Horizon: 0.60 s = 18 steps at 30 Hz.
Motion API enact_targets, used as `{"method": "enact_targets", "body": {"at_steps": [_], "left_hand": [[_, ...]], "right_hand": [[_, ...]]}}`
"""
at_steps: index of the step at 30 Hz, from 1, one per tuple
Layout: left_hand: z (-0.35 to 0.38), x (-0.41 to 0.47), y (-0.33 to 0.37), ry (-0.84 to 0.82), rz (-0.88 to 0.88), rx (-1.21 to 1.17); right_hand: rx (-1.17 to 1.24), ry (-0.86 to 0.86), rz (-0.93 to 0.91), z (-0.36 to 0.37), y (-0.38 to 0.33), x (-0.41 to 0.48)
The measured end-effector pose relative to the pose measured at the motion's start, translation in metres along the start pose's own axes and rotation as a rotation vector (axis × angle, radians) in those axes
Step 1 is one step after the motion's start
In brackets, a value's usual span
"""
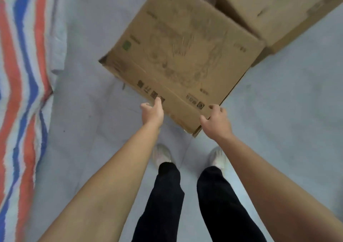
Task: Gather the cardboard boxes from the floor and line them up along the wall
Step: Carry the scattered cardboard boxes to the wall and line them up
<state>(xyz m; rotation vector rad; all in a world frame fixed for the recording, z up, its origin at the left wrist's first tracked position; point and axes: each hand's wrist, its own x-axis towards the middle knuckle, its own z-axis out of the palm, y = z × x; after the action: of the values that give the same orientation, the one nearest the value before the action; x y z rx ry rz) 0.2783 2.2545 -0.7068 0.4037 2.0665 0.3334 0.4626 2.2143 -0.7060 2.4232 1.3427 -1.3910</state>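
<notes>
A flat brown cardboard box [181, 56] with printed drawings and dark lettering hangs tilted in front of me, above the pale floor. My left hand [152, 111] grips its near edge, thumb on the printed face. My right hand [215, 122] holds the near right corner of the same box. A second, bigger cardboard box [269, 9] stands on the floor at the top right, its corner touching or hidden behind the held box.
A red, blue and white striped tarp [22, 93] covers the floor along the left side. My legs in black trousers and white shoes [161, 155] stand below the box. Pale grey floor [287, 111] lies to the right.
</notes>
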Motion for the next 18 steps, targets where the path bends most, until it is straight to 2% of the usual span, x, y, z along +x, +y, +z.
{"method": "enact_targets", "body": {"at_steps": [5,10,13,18], "left_hand": [[0.058,0.114,-0.067,-0.023,-0.115,-0.017],[0.090,0.173,-0.090,-0.075,-0.313,-0.295],[0.095,0.178,-0.087,-0.167,-0.302,-0.404],[0.066,0.149,-0.066,-0.170,-0.190,-0.459]], "right_hand": [[-0.051,-0.063,0.045,0.111,0.053,0.053],[-0.151,-0.098,0.022,0.172,0.087,0.075],[-0.181,-0.086,-0.029,0.178,0.093,0.071],[-0.115,-0.030,-0.037,0.145,0.064,0.036]]}}
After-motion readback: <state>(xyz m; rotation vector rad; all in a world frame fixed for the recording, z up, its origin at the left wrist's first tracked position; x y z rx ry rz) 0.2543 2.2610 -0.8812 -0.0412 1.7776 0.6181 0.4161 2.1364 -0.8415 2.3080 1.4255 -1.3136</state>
